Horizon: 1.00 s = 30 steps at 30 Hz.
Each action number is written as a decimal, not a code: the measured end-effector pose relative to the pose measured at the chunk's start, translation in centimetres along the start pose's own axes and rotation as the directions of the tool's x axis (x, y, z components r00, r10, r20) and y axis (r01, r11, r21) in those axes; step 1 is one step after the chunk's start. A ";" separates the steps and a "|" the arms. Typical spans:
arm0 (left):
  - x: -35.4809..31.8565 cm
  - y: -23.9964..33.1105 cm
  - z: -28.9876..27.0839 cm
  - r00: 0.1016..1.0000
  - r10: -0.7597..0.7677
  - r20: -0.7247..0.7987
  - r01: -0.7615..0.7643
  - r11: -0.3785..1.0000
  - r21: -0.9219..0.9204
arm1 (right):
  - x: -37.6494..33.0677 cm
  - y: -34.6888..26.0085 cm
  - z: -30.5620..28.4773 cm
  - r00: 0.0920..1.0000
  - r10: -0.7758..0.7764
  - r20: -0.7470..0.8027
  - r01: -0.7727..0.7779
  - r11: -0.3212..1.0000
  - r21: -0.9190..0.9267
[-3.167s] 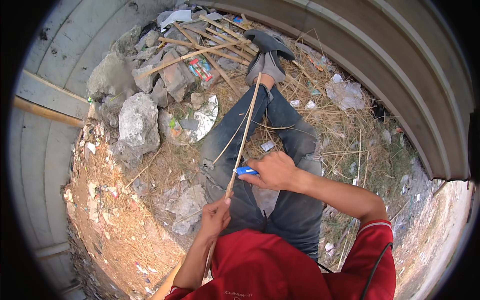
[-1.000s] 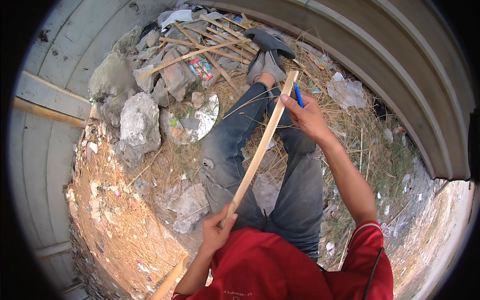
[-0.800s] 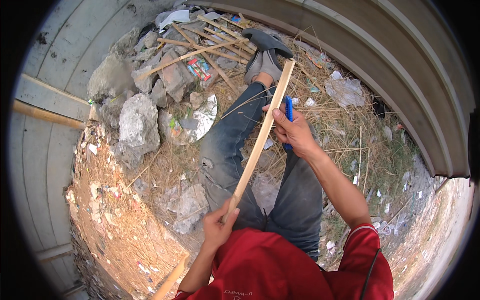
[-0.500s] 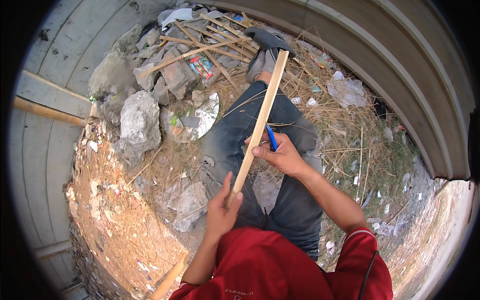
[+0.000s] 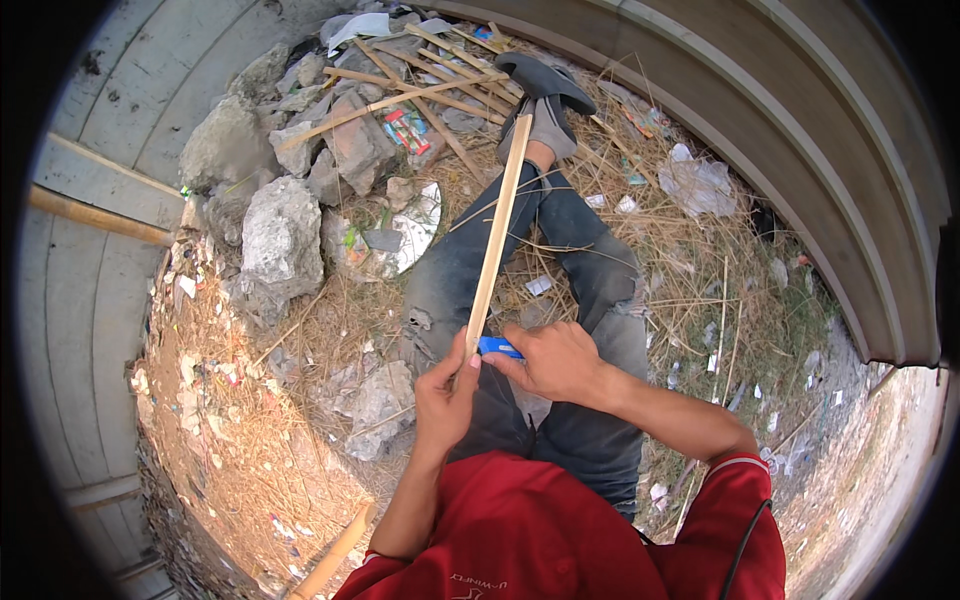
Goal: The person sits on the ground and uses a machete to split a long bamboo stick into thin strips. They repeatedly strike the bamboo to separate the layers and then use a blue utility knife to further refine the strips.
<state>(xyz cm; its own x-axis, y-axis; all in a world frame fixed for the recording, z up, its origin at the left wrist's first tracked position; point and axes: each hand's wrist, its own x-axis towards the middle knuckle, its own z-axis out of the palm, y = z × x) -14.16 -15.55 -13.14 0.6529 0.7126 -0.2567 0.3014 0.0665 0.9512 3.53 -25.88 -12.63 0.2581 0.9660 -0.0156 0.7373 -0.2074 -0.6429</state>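
L hand [image 5: 445,395] grips strip [image 5: 495,235] at lower end, over lap; strip runs up twd foot. R hand [image 5: 555,360] holds blue knife [image 5: 498,347] against strip, just above L hand.

Rocks [image 5: 280,235] and stacked sticks [image 5: 420,85] crowd the left; straw-littered ground [image 5: 700,290] right of the legs [image 5: 560,260] lies open.

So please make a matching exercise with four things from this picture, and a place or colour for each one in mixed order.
Things:
1. bamboo strip
2. knife handle
3. large grey rock
4. shirt

Place or colour:
a. red
b. on the ground, left of the legs
c. blue, in the right hand
d. held near its lower end by the left hand, running up along the leg

Pairs: 1-d, 2-c, 3-b, 4-a
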 end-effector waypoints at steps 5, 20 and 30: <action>-0.1 0.1 -0.4 1.000 0.011 0.006 -0.011 0.999 0.042 | 1.8 1.5 -0.8 0.991 0.062 -0.115 -0.074 0.991 -0.108; -8.1 -2.7 -4.0 0.967 -0.005 0.256 -0.023 0.994 0.109 | 9.0 19.4 -10.9 0.611 0.515 -0.601 -0.540 0.826 0.159; -5.9 -3.6 -4.8 0.996 -0.005 -0.088 0.012 0.997 0.079 | 7.7 19.1 -11.8 0.680 0.579 -0.450 -0.417 0.810 0.412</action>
<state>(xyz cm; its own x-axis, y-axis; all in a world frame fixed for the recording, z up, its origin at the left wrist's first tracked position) -22.49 -16.67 -14.25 0.5875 0.7711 -0.2455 0.3631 0.0200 0.9316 26.97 -24.21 -15.95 0.8834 0.4672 -0.0380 0.2325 -0.5071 -0.8300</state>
